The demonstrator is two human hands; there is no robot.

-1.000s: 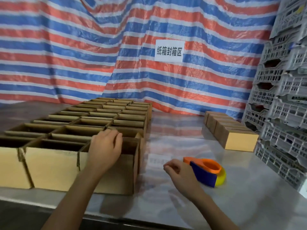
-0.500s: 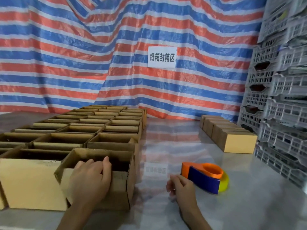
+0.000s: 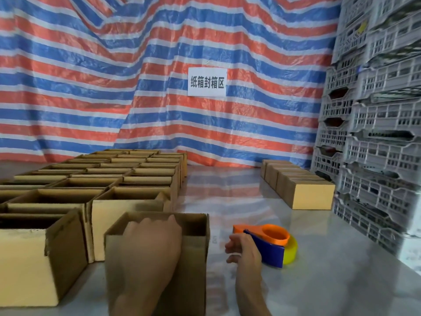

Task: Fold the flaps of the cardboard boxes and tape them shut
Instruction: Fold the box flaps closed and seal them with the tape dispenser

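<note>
**Subject:** one box (image 3: pixel 193 270), top open, stands upright at the near edge of the counter (image 3: pixel 330 281). It is set apart from the block of open boxes (image 3: pixel 136 179) to its left and rear. Its flaps cannot be made out from this angle.

**Left hand** (image 3: pixel 150 249): grips the box's near wall. The fingers (image 3: pixel 159 223) are curled over the rim into the opening and the palm lies against the outer face.

**Right hand** (image 3: pixel 245 249): hangs low over the counter to the right of the box, fingers loosely curled and holding nothing. It sits directly in front of the tape dispenser (image 3: pixel 273 240); contact cannot be confirmed.

**Handling assessment:** the box is corrugated card and its inside is not visible.
- It is judged light, so it is liable to slide on the smooth counter or tip under a one-sided pull.
- The walls should be stiff along the creases but may buckle if squeezed mid-panel.
- Recommended hold is at a corner or along the rim, with one hand steadying while the flaps are pressed flat.
- The dispenser looks rigid and is best taken by its orange handle.

**Also noted:** closed boxes (image 3: pixel 309 197) at the far right, beside stacked crates (image 3: pixel 376 156).
</note>
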